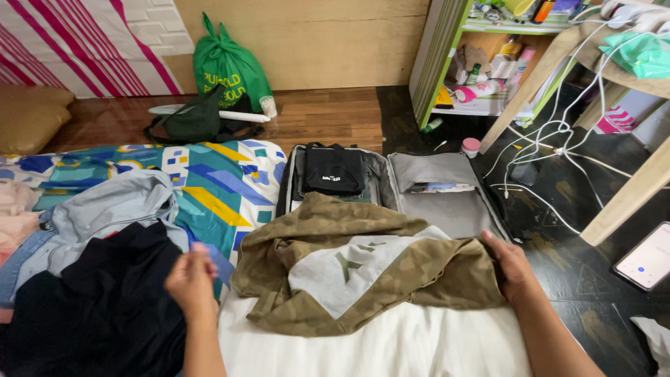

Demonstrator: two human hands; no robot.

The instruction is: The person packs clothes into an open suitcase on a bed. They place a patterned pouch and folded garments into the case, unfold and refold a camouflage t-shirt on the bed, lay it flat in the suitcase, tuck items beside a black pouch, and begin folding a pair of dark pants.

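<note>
Pinching the right edge of a camouflage jacket (pixel 349 269) with the right hand (pixel 509 269), jacket spread on white bedding (pixel 391 345), left hand (pixel 190 279) loosely curled and empty beside dark clothes (pixel 98 307), open grey suitcase (pixel 447 192) just beyond.

White bedding (pixel 391 349) under camouflage jacket (pixel 363 269), patterned sheet (pixel 216 181) under heaped clothes (pixel 105 279)
</note>
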